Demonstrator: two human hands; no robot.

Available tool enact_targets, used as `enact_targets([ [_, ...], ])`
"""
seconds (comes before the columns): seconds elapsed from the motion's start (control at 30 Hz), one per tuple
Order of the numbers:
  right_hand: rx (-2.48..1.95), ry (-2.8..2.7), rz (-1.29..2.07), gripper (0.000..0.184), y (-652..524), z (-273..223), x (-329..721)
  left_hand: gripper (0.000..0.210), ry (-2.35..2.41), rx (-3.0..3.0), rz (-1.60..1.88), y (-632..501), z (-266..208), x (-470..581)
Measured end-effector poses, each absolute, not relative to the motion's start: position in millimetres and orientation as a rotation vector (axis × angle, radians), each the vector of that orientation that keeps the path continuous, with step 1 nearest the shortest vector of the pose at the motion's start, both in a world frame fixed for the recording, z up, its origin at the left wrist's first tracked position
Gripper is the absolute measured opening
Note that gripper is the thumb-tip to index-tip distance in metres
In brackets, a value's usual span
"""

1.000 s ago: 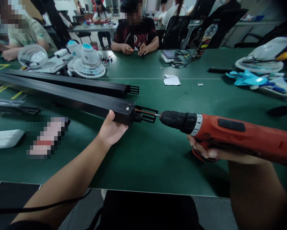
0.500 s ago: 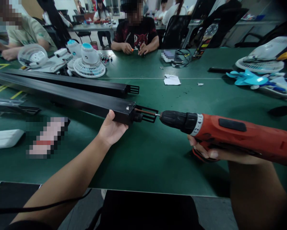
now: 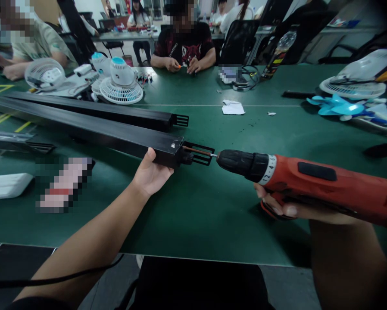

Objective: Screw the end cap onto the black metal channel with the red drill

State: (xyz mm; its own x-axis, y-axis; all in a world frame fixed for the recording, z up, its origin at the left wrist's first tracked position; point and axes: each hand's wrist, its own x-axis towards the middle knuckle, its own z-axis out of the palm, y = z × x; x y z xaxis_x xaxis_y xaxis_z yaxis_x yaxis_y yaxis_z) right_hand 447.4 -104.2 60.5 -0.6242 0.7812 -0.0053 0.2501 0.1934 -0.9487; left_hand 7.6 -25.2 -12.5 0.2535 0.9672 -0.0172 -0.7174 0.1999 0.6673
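Note:
A long black rectangular bar (image 3: 129, 137) runs from the far left toward the middle, its near end lifted slightly off the table. My left hand (image 3: 153, 174) is closed around that end, thumb on the near side and fingers underneath. A slotted black bracket (image 3: 201, 153) and a dark knob (image 3: 187, 158) stick out of the end. My right hand (image 3: 285, 206) is wrapped round the handle of a red cordless drill (image 3: 326, 181). The drill's long thin bit (image 3: 198, 150) points left and its tip meets the end of the bar; the exact contact point is hidden.
A second black bar (image 3: 122, 111) lies behind the first. White fan parts (image 3: 120, 88) stand at the back left, blue fan blades (image 3: 338, 106) at the right. A phone (image 3: 66, 185) lies near my left forearm; paper (image 3: 233, 107) lies mid-table. A person (image 3: 183, 43) sits opposite.
The drill's body has shifted very slightly to the right and down in view, while its bit stays at the bar's end. My left hand keeps its hold on the bar.

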Motion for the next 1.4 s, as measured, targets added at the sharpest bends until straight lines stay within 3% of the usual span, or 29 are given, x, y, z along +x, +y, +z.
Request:
enact_targets([
  [0.57, -0.839, -1.974, 1.523, 0.04, -106, 68, 437, 0.073, 0.545, 0.635, 1.261, -25, -13, 9],
  [1.17, -0.732, -2.032, 1.494, 0.033, -106, 63, 442, 0.063, 0.501, 0.605, 1.25, -25, -14, 8],
  [1.4, -0.804, -2.012, 1.524, 0.039, -105, 63, 439, 0.061, 0.499, 0.592, 1.24, -25, -13, 6],
])
